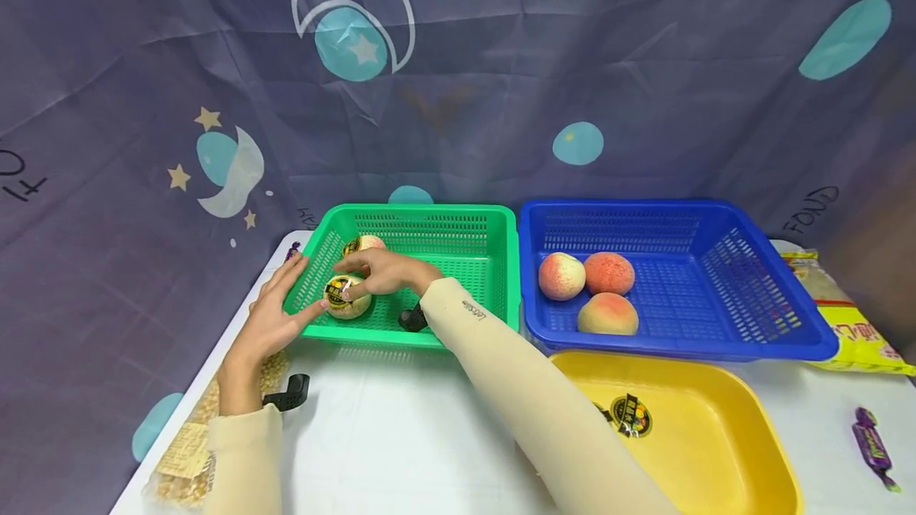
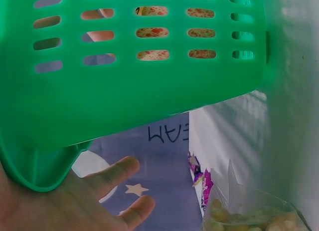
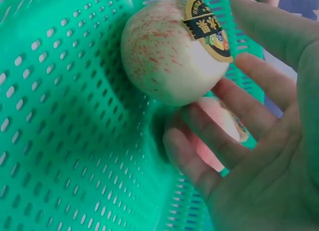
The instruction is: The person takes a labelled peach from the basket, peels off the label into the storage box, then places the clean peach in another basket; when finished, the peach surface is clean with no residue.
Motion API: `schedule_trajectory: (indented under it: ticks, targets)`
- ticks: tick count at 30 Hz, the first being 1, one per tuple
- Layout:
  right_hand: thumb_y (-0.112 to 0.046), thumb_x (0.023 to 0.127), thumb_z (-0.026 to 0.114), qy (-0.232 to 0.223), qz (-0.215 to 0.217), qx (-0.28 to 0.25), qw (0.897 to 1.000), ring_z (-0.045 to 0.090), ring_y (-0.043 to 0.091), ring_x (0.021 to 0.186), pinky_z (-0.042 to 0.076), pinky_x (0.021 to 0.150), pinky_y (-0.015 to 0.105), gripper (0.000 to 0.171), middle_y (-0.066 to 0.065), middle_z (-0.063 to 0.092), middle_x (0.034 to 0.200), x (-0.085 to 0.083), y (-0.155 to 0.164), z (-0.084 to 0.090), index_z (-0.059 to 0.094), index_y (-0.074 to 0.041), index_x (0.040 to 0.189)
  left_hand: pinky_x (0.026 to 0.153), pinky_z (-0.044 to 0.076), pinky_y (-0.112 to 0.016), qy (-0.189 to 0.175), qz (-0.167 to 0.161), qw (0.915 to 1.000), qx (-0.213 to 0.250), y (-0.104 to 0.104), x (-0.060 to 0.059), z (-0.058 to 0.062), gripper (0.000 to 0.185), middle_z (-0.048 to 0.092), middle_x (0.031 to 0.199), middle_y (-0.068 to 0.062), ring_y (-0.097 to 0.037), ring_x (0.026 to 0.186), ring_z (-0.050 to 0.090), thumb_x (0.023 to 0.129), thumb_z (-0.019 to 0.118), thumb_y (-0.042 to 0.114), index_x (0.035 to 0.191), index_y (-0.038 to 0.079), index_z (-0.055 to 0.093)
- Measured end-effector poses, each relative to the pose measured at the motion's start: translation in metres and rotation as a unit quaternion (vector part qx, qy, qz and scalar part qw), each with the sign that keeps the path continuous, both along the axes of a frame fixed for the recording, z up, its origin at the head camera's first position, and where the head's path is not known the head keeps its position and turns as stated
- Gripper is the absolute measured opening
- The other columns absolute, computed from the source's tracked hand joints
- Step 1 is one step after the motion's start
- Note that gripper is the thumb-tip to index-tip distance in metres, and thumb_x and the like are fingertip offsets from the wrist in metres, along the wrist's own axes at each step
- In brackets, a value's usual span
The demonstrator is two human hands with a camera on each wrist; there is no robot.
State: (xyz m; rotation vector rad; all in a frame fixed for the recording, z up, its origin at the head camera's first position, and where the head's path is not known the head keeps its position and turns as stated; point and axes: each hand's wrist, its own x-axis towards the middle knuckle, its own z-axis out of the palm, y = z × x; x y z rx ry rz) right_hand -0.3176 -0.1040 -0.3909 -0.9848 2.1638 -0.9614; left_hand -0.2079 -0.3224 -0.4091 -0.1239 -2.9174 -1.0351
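Best done gently: right hand (image 1: 379,272) with loosely spread fingers around the stickered apple (image 1: 347,297) inside the green basket (image 1: 458,217); left hand (image 1: 268,316) flat and open against its outer wall, steadying. Counted: two apples in green, three peaches (image 1: 607,272) in the blue basket (image 1: 787,316), one yellow tray (image 1: 751,412).

Bright, even light from overhead casts only soft shadows on the white table (image 1: 401,427), the head view bows outward at its edges, and the close green slotted plastic basket (image 2: 124,91) is slightly blurred in the left wrist view.
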Motion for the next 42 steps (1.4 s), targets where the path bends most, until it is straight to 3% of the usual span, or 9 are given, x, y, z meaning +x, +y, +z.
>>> schedule_trajectory:
  ticks: [7, 13, 18, 23, 27, 31, 34, 42]
  targets:
    - [-0.03, 0.096, 0.072, 0.003, 0.006, 0.018, 1.0, 0.038, 0.021, 0.151, 0.036, 0.122, 0.041, 0.069, 0.001, 0.042, 0.162, -0.001, -0.0023, -0.0014, 0.041, -0.023, 0.157, 0.107, 0.006, -0.086, 0.006, 0.001, 1.0, -0.001, 0.0005, -0.0007, -0.0004, 0.087, 0.008, 0.174, -0.003, -0.05, 0.155, 0.01, 0.097, 0.067, 0.041, 0.165, 0.019, 0.018]
    - [-0.027, 0.093, 0.075, 0.03, 0.02, 0.043, 0.998, 0.044, 0.02, 0.145, 0.039, 0.118, 0.04, 0.068, 0.002, 0.047, 0.157, 0.0005, -0.0034, -0.002, 0.045, -0.023, 0.154, 0.106, 0.005, -0.086, 0.007, 0.0, 1.0, 0.004, 0.0006, -0.0008, -0.0022, 0.087, 0.008, 0.174, -0.003, -0.051, 0.155, 0.01, 0.097, 0.067, 0.041, 0.165, 0.018, 0.018]
    - [-0.021, 0.09, 0.079, 0.037, 0.01, 0.034, 0.999, 0.049, 0.016, 0.134, 0.044, 0.111, 0.034, 0.05, -0.001, 0.052, 0.15, 0.0036, -0.0043, -0.0025, 0.055, -0.02, 0.134, 0.106, 0.005, -0.086, 0.007, 0.0, 0.9999, 0.009, 0.0007, -0.0017, -0.005, 0.087, 0.008, 0.173, -0.003, -0.051, 0.155, 0.01, 0.097, 0.067, 0.04, 0.165, 0.018, 0.019]
    - [-0.013, 0.087, 0.082, 0.022, -0.007, 0.011, 1.0, 0.057, 0.018, 0.125, 0.048, 0.102, 0.03, 0.044, 0.006, 0.061, 0.137, 0.0037, -0.0045, -0.0035, 0.05, -0.012, 0.119, 0.107, 0.007, -0.086, 0.012, 0.003, 0.9999, 0.008, 0.0013, -0.0032, -0.0054, 0.086, 0.01, 0.173, -0.003, -0.049, 0.155, 0.012, 0.096, 0.067, 0.042, 0.164, 0.018, 0.02]
    - [-0.014, 0.086, 0.082, 0.024, -0.005, 0.022, 0.999, 0.061, 0.018, 0.118, 0.051, 0.096, 0.027, 0.059, 0.009, 0.061, 0.136, 0.0016, -0.0037, -0.0036, 0.049, -0.012, 0.135, 0.107, 0.007, -0.085, 0.011, 0.004, 0.9999, 0.009, 0.0002, -0.0029, -0.0039, 0.087, 0.01, 0.173, -0.003, -0.048, 0.156, 0.012, 0.096, 0.068, 0.04, 0.164, 0.018, 0.02]
    - [-0.019, 0.088, 0.082, 0.051, 0.026, 0.059, 0.997, 0.059, 0.017, 0.12, 0.051, 0.096, 0.027, 0.073, 0.007, 0.058, 0.142, -0.0003, -0.0008, -0.0015, 0.046, -0.019, 0.152, 0.107, 0.006, -0.087, 0.012, -0.001, 0.9999, 0.011, 0.0003, -0.003, -0.0021, 0.087, 0.01, 0.173, -0.003, -0.048, 0.156, 0.011, 0.096, 0.068, 0.041, 0.165, 0.018, 0.019]
    - [-0.02, 0.088, 0.081, 0.062, 0.042, 0.076, 0.994, 0.059, 0.016, 0.117, 0.051, 0.095, 0.026, 0.068, 0.004, 0.059, 0.14, -0.0007, 0.0005, 0.0001, 0.051, -0.02, 0.149, 0.106, 0.004, -0.088, 0.013, -0.003, 0.9999, 0.011, -0.0003, -0.0037, -0.0023, 0.088, 0.01, 0.173, -0.004, -0.047, 0.156, 0.011, 0.095, 0.068, 0.043, 0.165, 0.019, 0.02]
    - [-0.023, 0.086, 0.084, 0.064, 0.033, 0.086, 0.994, 0.058, 0.015, 0.113, 0.052, 0.09, 0.027, 0.062, 0.001, 0.06, 0.134, 0.0002, 0.0009, 0.0033, 0.057, -0.022, 0.142, 0.106, 0.003, -0.088, 0.007, -0.003, 0.9999, 0.01, -0.0019, -0.0033, -0.0028, 0.089, 0.007, 0.174, -0.001, -0.046, 0.157, 0.009, 0.096, 0.067, 0.045, 0.165, 0.02, 0.017]
